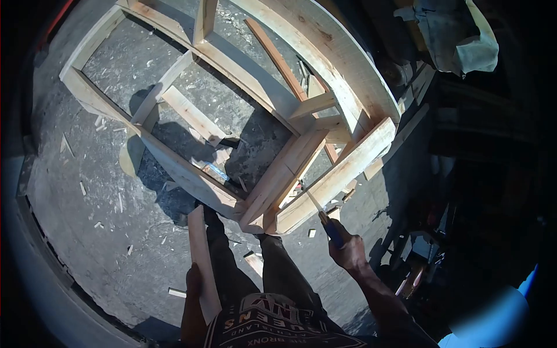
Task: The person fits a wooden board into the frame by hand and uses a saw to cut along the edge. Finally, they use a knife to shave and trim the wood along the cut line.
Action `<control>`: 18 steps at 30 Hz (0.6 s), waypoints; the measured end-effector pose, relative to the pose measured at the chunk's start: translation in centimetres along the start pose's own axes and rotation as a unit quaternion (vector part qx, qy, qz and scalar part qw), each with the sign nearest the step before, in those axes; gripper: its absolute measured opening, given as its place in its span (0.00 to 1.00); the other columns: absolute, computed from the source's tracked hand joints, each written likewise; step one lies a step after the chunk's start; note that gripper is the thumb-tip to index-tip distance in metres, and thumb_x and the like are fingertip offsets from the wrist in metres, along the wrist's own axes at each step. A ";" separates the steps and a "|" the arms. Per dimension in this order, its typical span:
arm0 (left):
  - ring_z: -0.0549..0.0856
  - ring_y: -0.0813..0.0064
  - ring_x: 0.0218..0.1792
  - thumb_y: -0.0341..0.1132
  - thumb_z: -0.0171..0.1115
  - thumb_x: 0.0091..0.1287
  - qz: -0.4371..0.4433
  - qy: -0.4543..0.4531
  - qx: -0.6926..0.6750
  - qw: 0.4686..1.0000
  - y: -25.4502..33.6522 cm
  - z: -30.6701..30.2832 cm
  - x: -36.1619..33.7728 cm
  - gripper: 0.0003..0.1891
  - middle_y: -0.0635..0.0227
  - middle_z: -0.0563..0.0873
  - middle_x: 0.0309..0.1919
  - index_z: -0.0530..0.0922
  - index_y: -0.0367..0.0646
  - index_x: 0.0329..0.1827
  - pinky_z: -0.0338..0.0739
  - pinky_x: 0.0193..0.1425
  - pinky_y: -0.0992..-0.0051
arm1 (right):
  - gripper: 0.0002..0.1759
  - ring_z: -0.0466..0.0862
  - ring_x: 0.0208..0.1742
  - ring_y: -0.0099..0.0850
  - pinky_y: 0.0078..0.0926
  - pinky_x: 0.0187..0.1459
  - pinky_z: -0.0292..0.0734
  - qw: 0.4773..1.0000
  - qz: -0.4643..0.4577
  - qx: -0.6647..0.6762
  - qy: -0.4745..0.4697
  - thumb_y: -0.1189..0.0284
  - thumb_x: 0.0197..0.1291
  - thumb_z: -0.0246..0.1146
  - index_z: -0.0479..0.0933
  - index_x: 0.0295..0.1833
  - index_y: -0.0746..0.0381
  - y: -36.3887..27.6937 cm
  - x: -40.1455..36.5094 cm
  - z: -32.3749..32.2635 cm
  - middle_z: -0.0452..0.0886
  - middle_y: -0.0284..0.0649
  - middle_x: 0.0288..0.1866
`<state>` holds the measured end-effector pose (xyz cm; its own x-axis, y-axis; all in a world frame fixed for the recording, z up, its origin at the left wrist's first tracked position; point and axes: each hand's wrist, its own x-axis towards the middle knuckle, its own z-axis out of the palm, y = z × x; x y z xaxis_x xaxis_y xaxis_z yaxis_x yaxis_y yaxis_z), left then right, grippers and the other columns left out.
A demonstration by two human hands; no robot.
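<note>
In my right hand (347, 250) is a chisel (333, 228) with a dark blue handle, my fingers wrapped round it. Its thin blade points away from me and overlaps the near right board (339, 174) of a wooden frame. My left hand (194, 281) is closed on the edge of a short, flat wooden board (202, 255), which stands lengthwise along my left leg. The frame (278, 194) lies in front of my feet, built of straight rails with a curved double side (325, 40) at the upper right.
Wood chips and offcuts are scattered over the grey concrete floor (87, 220). A loose board (191, 115) and a reddish strip (275, 58) lie within the frame's outline. A pale cloth or bag (455, 35) sits at the upper right, beside a dark shaded area.
</note>
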<state>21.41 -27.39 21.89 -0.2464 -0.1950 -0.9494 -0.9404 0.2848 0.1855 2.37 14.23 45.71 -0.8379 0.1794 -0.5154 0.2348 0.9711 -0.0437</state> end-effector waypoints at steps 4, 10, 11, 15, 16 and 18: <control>0.83 0.46 0.53 0.57 0.33 0.76 0.020 -0.026 0.041 0.999 1.4 -0.1 1.9 0.36 0.38 0.83 0.47 0.79 0.27 0.50 0.74 0.56 0.54 | 0.31 0.86 0.31 0.51 0.45 0.37 0.83 0.999 0.028 -0.028 -0.038 0.73 0.49 0.63 0.73 0.64 0.56 -3.3 -3.5 -5.2 0.85 0.54 0.33; 0.83 0.47 0.52 0.57 0.33 0.76 0.009 0.018 0.019 1.000 1.3 0.6 1.6 0.37 0.38 0.84 0.47 0.78 0.27 0.52 0.76 0.54 0.54 | 0.30 0.83 0.35 0.55 0.44 0.33 0.81 0.999 0.021 0.042 0.018 0.75 0.51 0.61 0.74 0.63 0.54 -2.3 -1.1 -3.4 0.83 0.56 0.31; 0.84 0.47 0.51 0.57 0.33 0.76 -0.014 -0.007 0.014 1.000 2.7 0.4 1.3 0.37 0.39 0.84 0.47 0.78 0.26 0.52 0.76 0.54 0.54 | 0.29 0.83 0.35 0.56 0.45 0.33 0.80 0.999 0.029 0.038 -0.007 0.75 0.51 0.61 0.74 0.63 0.55 -2.4 0.4 -2.6 0.82 0.55 0.30; 0.84 0.49 0.49 0.57 0.33 0.76 0.025 -0.026 0.079 0.996 2.0 0.4 4.3 0.37 0.40 0.84 0.47 0.77 0.25 0.52 0.76 0.54 0.54 | 0.30 0.85 0.34 0.52 0.45 0.34 0.82 0.999 -0.027 0.033 -0.025 0.75 0.51 0.62 0.74 0.64 0.52 -3.8 -6.6 -9.5 0.84 0.52 0.31; 0.85 0.49 0.48 0.57 0.33 0.76 0.040 -0.020 0.090 0.995 0.8 0.3 4.4 0.37 0.41 0.84 0.46 0.77 0.25 0.52 0.76 0.54 0.54 | 0.30 0.85 0.34 0.52 0.45 0.34 0.82 0.999 -0.028 0.033 -0.030 0.75 0.51 0.62 0.74 0.64 0.52 -3.2 -7.5 -9.4 0.84 0.52 0.31; 0.85 0.49 0.48 0.57 0.33 0.76 0.027 0.004 0.016 1.000 1.2 0.5 3.5 0.37 0.41 0.84 0.45 0.77 0.25 0.51 0.75 0.54 0.54 | 0.36 0.85 0.32 0.52 0.49 0.38 0.83 0.993 -0.074 0.093 0.015 0.72 0.49 0.63 0.68 0.68 0.46 -2.7 -7.5 -8.7 0.86 0.50 0.38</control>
<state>19.57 -27.29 18.67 -0.2983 -0.1857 -0.9362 -0.9180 0.3245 0.2281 3.72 11.64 57.11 -0.8836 0.0434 -0.4663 0.1917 0.9420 -0.2756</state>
